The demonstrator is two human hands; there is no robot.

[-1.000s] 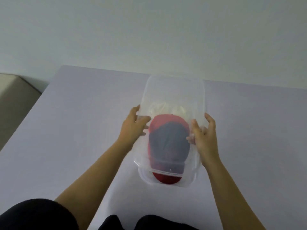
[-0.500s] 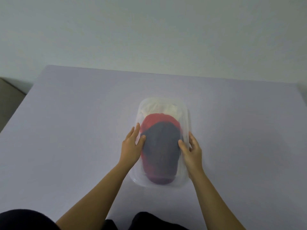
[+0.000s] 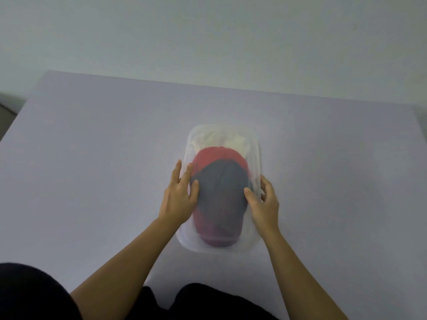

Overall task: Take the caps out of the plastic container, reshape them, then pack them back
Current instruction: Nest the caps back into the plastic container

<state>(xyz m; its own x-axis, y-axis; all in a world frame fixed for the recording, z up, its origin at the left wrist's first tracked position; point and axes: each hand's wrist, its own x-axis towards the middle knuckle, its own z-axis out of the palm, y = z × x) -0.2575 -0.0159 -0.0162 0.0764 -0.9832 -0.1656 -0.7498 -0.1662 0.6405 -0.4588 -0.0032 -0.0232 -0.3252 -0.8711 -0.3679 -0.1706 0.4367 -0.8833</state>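
Container [image 3: 256, 144] of caps [image 3: 221, 195] between both hands (left [image 3: 179, 199], right [image 3: 263, 204])

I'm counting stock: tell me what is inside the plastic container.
Through the clear plastic container, three caps show: a dark blue cap on top, a red cap beneath it, and a cream cap at the far end. Anything under them is covered.

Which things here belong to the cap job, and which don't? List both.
Part of the job:
- plastic container, on the table
- dark blue cap, on top inside
- red cap, under it
- cream cap, at the far end
- left hand and right hand, at the container's sides

Not part:
- table
- wall
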